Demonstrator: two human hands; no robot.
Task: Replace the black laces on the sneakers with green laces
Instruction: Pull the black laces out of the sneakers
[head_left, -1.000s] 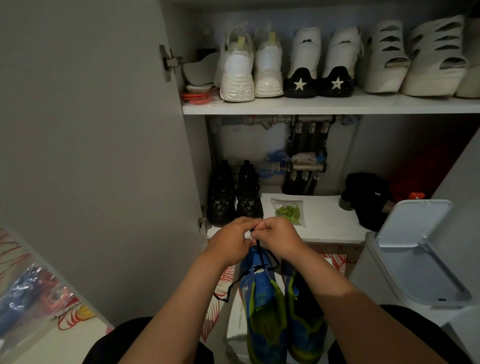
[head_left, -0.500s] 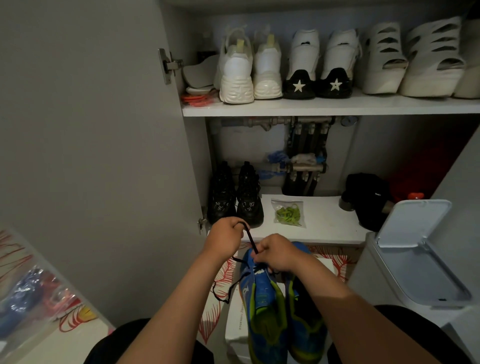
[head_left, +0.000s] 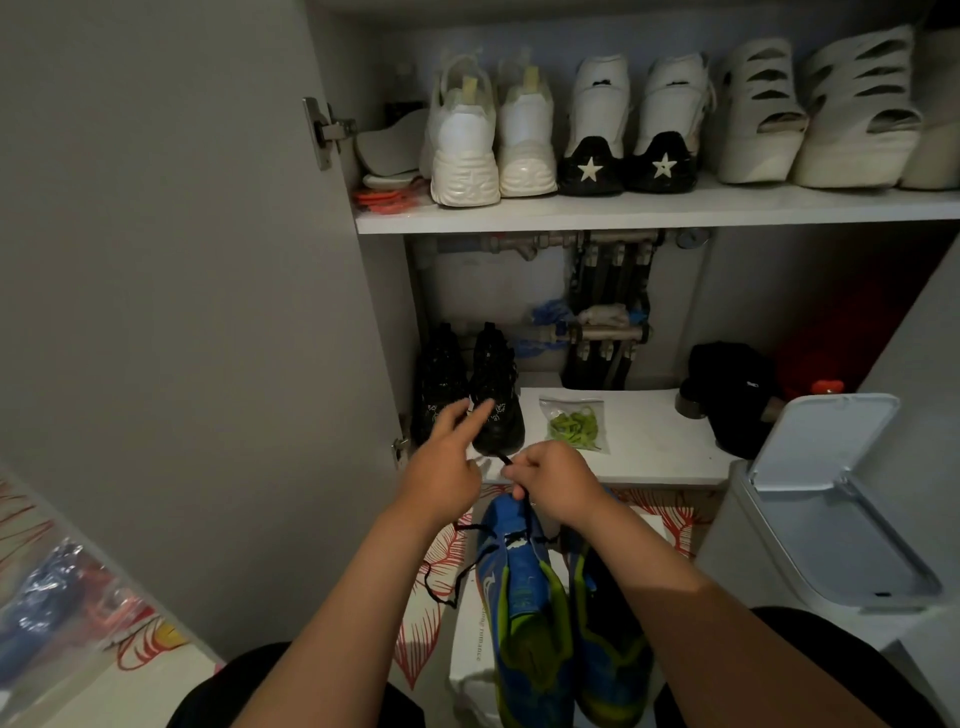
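Two blue-and-green sneakers stand on a white box in front of me, the left sneaker (head_left: 524, 597) beside the right sneaker (head_left: 608, 660). A black lace (head_left: 470, 564) runs through the left sneaker's toe end, with loose ends trailing to its left. My right hand (head_left: 553, 480) pinches the black lace just above the toe. My left hand (head_left: 444, 467) hovers to the left with its fingers spread and nothing in it. A clear bag of green laces (head_left: 574, 423) lies on the lower cabinet shelf behind my hands.
Black shoes (head_left: 467, 395) stand on the lower shelf (head_left: 649, 447) left of the bag. White shoes line the upper shelf (head_left: 623, 210). A bin with a raised lid (head_left: 826, 493) stands at the right. The open cabinet door (head_left: 156, 286) fills the left.
My left hand let go of the black lace and spread its fingers, moving up and left. My right hand took over the lace end above the toe.
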